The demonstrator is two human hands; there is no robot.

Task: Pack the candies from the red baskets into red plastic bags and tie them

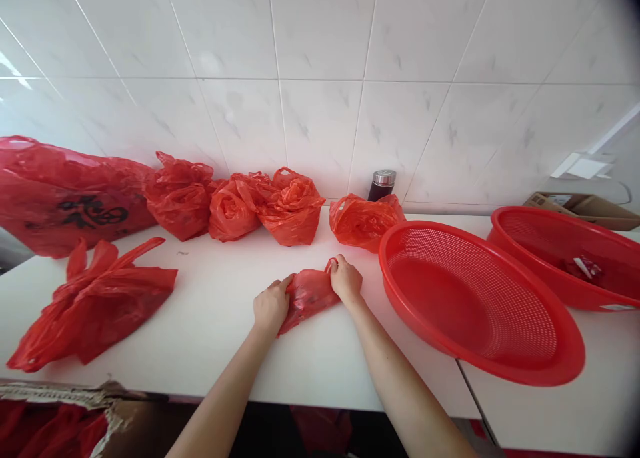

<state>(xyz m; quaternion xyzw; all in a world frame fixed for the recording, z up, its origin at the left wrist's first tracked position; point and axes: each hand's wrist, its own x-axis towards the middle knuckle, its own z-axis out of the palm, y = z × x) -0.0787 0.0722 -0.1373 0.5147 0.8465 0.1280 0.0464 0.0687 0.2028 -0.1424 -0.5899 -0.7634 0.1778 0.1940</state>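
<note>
A small filled red plastic bag (311, 294) lies on the white table in front of me, between both hands. My left hand (273, 307) is closed on its left side, with the thumb and fingers at the edge. At its upper right corner, my right hand (346, 278) grips a gathered bit of the plastic. What the bag contains shows only as dark shapes through the film. Nearest to my right hand, a red basket (450, 291) with perforated walls stands tilted on the table.
Several red bags (235, 208) line the tiled wall, beside a large printed bag (75, 198). A tied bag (95, 305) lies left. A dark bottle (383, 185) stands behind. Another basket (550, 238) holds small packets (586, 267). A torn cardboard box (117, 415) is below the front edge.
</note>
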